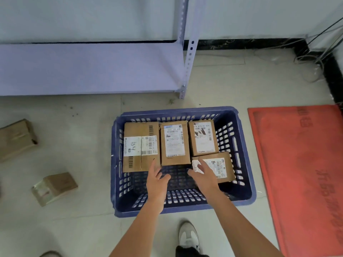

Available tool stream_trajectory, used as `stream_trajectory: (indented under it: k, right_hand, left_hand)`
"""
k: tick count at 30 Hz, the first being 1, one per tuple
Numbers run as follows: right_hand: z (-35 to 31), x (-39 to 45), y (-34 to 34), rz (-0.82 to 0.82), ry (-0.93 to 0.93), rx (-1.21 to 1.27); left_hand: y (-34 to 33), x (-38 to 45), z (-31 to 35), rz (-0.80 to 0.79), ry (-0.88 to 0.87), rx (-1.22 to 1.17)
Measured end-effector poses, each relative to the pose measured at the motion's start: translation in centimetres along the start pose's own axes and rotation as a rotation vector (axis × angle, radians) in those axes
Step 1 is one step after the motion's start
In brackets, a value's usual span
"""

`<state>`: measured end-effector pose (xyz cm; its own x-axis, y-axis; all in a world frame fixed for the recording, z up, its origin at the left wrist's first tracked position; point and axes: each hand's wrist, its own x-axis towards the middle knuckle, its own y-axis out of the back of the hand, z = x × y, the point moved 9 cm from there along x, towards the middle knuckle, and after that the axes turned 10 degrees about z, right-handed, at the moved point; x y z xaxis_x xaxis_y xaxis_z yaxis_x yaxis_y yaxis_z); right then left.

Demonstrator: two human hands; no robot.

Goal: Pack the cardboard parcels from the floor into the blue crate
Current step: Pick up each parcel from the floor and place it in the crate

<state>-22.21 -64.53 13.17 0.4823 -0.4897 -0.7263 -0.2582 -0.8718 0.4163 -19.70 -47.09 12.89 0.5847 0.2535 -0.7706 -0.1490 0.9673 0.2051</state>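
The blue crate [118, 184] stands on the floor in front of me with several labelled cardboard parcels inside. A wide parcel [138, 164] fills the left, a tall one [174, 143] the middle, a smaller one [203, 138] the back right, and another parcel [220, 167] lies at the front right. My left hand [156, 179] reaches into the crate with fingers straight, fingertips by the wide parcel's near corner. My right hand [203, 174] lies open on the near left edge of the front-right parcel. Two more parcels lie on the floor at left, a nearer one [55, 186] and a farther one [16, 140].
A grey metal shelf [89, 69] stands behind the crate, its post [182, 89] close to the crate's back rim. A red mat [304, 173] lies on the floor to the right. Cables [315, 58] trail in the far right corner. My shoe [188, 236] is just before the crate.
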Motion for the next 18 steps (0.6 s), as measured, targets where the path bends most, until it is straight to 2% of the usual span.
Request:
stream_trajectory:
  k: [4,11,15,18]
  right_hand:
    - [-2.1,-4.5,-6.5,-0.041,0.032,0.057]
    - [-6.2,-12.4,-20.9,-0.06,0.176,0.068]
    - [-7.7,-17.4,-30.2,-0.135,0.27,-0.053]
    - [-7.4,-20.5,-36.2,-0.19,0.247,-0.12]
  left_hand:
    - [6.5,0.5,2.3,-0.014,-0.078,-0.042]
    - [22.8,4.7,5.2,0.105,-0.073,-0.188]
    - [33.5,7.7,4.5,0.15,-0.045,-0.216]
    - [41.4,9.4,3.1,0.195,0.0,-0.161]
